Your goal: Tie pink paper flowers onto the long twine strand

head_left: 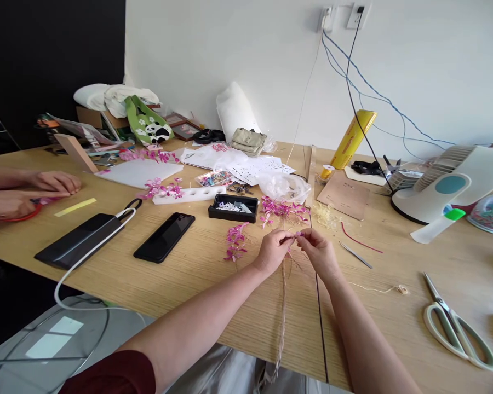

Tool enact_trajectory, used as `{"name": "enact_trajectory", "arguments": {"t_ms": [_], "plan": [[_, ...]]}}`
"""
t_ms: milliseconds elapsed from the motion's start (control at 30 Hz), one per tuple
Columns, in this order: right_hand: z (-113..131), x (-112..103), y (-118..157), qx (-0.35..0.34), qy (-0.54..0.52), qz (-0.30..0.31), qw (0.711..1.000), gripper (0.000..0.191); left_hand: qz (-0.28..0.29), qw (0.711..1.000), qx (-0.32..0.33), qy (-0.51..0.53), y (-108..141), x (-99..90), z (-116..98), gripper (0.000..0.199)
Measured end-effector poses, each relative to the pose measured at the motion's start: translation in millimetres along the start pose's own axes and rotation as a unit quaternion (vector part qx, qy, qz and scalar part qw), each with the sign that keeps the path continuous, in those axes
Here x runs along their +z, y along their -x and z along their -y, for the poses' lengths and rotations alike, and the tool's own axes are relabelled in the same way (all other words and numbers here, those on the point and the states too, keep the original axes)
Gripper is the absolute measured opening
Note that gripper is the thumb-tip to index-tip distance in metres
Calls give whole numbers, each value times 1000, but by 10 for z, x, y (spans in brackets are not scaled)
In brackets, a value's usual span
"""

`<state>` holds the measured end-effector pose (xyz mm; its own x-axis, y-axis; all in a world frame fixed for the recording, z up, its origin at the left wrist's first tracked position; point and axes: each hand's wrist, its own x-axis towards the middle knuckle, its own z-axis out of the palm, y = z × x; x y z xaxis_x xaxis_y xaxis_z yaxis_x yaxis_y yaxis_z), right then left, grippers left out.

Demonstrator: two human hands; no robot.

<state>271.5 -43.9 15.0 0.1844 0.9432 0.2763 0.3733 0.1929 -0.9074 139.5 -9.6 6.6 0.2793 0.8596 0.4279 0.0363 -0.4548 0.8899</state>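
My left hand (276, 249) and my right hand (318, 251) meet above the table, fingertips pinched close together. Between them shows a small pink-purple piece (298, 234), pinched in my right fingers; my left fingers are closed on something too small to make out. Beneath the hands, a braided cord (283, 306) with thin loose strands runs down over the table's front edge. Pink flower sprigs lie just beyond (285, 209) and to the left (235, 241). A black tray (233, 208) holding small white pieces stands behind them.
Scissors (456, 328), tweezers (355, 255) and a white fan (447, 180) are at right. A phone (164, 237) and a black device with a white cable (80, 241) lie at left. Another person's hands (45, 191) work at far left with red-handled scissors. Papers (250, 167) lie behind.
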Motion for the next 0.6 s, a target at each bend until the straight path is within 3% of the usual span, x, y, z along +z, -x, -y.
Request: {"name": "enact_trajectory", "arguments": {"t_ms": [167,233,533,600], "plan": [[-16,-31,-11,48,-102,26,993,27,25,978,-138,156,1,27,31,19],[-18,-31,-11,55,-114,27,992,27,35,967,-162,191,3,32,39,22],[-30,48,-2,23,-59,-7,998,21,30,988,-99,116,-1,27,78,16],[-40,10,-15,25,-72,-44,996,17,37,989,-96,110,-1,26,96,18]]}}
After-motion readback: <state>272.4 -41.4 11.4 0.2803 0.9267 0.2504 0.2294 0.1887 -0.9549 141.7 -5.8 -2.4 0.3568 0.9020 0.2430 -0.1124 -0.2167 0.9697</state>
